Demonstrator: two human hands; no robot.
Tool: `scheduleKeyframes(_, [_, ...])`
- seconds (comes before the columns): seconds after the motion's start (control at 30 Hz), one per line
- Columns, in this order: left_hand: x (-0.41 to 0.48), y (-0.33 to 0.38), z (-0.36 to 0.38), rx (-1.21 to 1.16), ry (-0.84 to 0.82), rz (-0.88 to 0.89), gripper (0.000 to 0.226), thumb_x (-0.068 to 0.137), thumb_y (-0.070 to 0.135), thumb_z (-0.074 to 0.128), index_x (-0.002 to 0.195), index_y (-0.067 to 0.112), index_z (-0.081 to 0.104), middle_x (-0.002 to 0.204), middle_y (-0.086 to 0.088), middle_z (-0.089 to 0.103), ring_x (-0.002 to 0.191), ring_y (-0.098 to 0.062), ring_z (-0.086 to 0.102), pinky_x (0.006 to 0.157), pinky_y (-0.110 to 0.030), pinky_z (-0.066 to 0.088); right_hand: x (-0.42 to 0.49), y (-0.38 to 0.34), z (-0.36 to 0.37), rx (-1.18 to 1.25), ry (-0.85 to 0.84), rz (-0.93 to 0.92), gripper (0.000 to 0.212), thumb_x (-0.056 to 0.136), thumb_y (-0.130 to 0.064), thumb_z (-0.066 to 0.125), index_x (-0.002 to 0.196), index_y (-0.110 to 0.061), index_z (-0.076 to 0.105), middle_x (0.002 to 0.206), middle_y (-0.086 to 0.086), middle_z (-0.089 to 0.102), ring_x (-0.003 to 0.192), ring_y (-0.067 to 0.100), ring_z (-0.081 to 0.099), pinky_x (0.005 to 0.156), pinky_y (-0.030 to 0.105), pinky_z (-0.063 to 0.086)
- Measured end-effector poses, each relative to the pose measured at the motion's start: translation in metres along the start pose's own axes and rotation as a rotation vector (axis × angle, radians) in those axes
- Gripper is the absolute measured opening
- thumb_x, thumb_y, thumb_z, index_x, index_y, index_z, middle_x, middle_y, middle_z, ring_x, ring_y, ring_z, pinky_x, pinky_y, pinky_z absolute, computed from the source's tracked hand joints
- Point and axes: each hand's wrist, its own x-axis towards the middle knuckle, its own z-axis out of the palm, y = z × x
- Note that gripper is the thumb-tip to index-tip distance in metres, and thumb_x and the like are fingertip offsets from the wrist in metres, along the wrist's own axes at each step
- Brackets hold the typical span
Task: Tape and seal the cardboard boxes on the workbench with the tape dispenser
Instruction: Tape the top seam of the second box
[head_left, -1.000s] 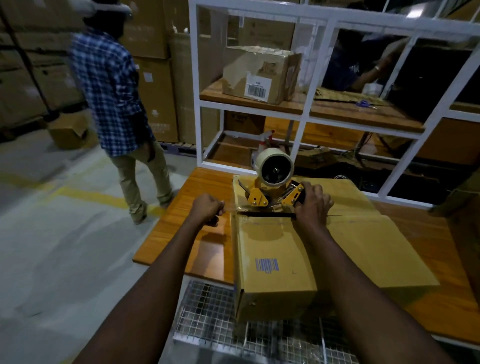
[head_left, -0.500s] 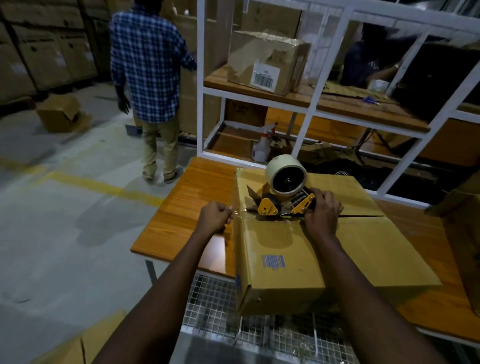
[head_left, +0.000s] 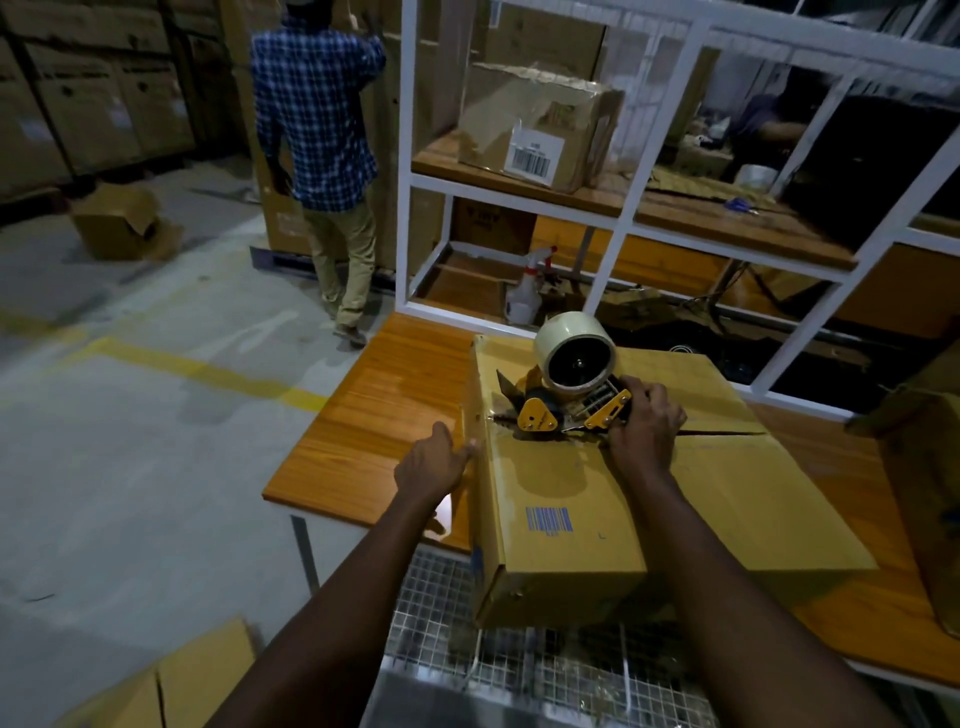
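Two hands work on one cardboard box (head_left: 613, 499) lying on the orange tabletop (head_left: 384, 415), its near end overhanging a wire mesh rack (head_left: 519, 670). The right hand (head_left: 647, 431) is clenched around the handle of the tape dispenser (head_left: 566, 384), which sits on the box's top seam. At nine o'clock from it, the left hand (head_left: 434, 462) presses the box's left side, fingers flat, grasping nothing.
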Motion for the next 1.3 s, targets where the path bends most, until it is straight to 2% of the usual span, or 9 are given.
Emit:
scheduleKeyframes(0.1, [-0.004, -0.006, -0.002, -0.075, 0.093, 0.007, 0.034, 0.092, 0.045, 0.058, 0.115, 0.02, 0.053, 0.092, -0.007, 0.067, 0.088, -0.028, 0.064, 0.066, -0.033, 0.046, 0.0, 0.001, 0.001, 0.007, 0.003, -0.001, 0.059, 0.073, -0.002, 0.066, 0.129, -0.019, 0.054, 0.117, 0.014, 0.052, 0.101, 0.038, 0.047, 0.099, 0.051, 0.034])
scheduleKeyframes(0.2, [-0.011, 0.015, -0.01, -0.318, 0.194, 0.141, 0.045, 0.097, 0.041, 0.049, 0.135, 0.017, 0.054, 0.131, -0.01, 0.059, 0.121, -0.029, 0.055, 0.094, -0.039, 0.045, -0.001, 0.002, 0.002, 0.006, 0.01, -0.008, 0.06, 0.072, -0.002, 0.067, 0.128, -0.02, 0.054, 0.115, 0.014, 0.052, 0.1, 0.038, 0.048, 0.098, 0.051, 0.035])
scheduleKeyframes(0.27, [-0.017, 0.034, -0.012, -0.33, 0.069, 0.168, 0.066, 0.095, 0.059, 0.036, 0.151, 0.024, 0.035, 0.159, -0.009, 0.028, 0.144, -0.033, 0.026, 0.112, -0.052, 0.028, 0.0, 0.002, 0.002, -0.005, 0.008, -0.01, 0.06, 0.072, -0.002, 0.067, 0.128, -0.019, 0.054, 0.116, 0.014, 0.052, 0.1, 0.038, 0.048, 0.098, 0.05, 0.034])
scheduleKeyframes(0.37, [-0.022, 0.036, 0.003, -0.157, -0.215, 0.072, 0.079, 0.093, 0.07, 0.032, 0.157, 0.035, 0.002, 0.164, -0.003, -0.016, 0.148, -0.038, -0.014, 0.112, -0.068, 0.002, 0.001, 0.002, 0.002, -0.014, 0.007, -0.01, 0.059, 0.072, -0.002, 0.067, 0.128, -0.018, 0.054, 0.115, 0.015, 0.052, 0.1, 0.039, 0.048, 0.097, 0.05, 0.033])
scheduleKeyframes(0.5, [-0.019, 0.019, 0.011, -0.127, -0.378, -0.038, 0.107, 0.066, 0.101, 0.017, 0.155, 0.041, 0.015, 0.164, -0.004, -0.011, 0.149, -0.04, -0.012, 0.111, -0.071, -0.007, 0.001, 0.002, 0.001, -0.029, 0.016, -0.016, 0.057, 0.072, -0.004, 0.067, 0.126, -0.018, 0.054, 0.115, 0.016, 0.052, 0.099, 0.04, 0.049, 0.098, 0.053, 0.033])
scheduleKeyframes(0.7, [-0.003, 0.041, -0.029, 0.168, -0.115, 0.219, 0.1, 0.078, 0.076, 0.057, 0.154, 0.044, 0.001, 0.163, -0.003, -0.022, 0.149, -0.041, -0.011, 0.111, -0.07, 0.011, 0.009, 0.003, 0.005, -0.04, 0.013, -0.032, 0.046, 0.076, -0.017, 0.072, 0.117, -0.022, 0.051, 0.109, 0.009, 0.059, 0.099, 0.037, 0.05, 0.099, 0.058, 0.034])
scheduleKeyframes(0.87, [0.01, 0.044, -0.028, 0.168, -0.23, 0.208, 0.107, 0.066, 0.084, 0.061, 0.151, 0.05, 0.007, 0.165, -0.003, -0.011, 0.149, -0.041, -0.003, 0.111, -0.071, 0.014, 0.012, 0.008, 0.006, -0.058, -0.003, -0.022, 0.045, 0.079, -0.017, 0.068, 0.122, -0.02, 0.054, 0.11, 0.01, 0.059, 0.102, 0.039, 0.049, 0.102, 0.061, 0.031])
scheduleKeyframes(1.1, [0.016, 0.039, -0.026, 0.208, -0.128, 0.264, 0.097, 0.066, 0.086, 0.054, 0.15, 0.048, 0.022, 0.165, 0.001, 0.01, 0.148, -0.038, 0.011, 0.108, -0.07, 0.016, 0.013, 0.008, 0.007, -0.087, -0.015, -0.053, 0.041, 0.078, -0.015, 0.07, 0.116, -0.017, 0.058, 0.108, 0.01, 0.059, 0.1, 0.039, 0.05, 0.102, 0.059, 0.032])
scheduleKeyframes(1.3, [0.012, 0.043, -0.024, 0.226, -0.094, 0.231, 0.082, 0.075, 0.078, 0.057, 0.147, 0.049, 0.031, 0.165, 0.003, 0.009, 0.15, -0.037, 0.006, 0.108, -0.074, 0.011, 0.014, 0.013, 0.008, -0.149, -0.014, -0.079, 0.049, 0.07, -0.012, 0.072, 0.116, -0.019, 0.056, 0.106, 0.008, 0.057, 0.099, 0.037, 0.049, 0.1, 0.058, 0.033])
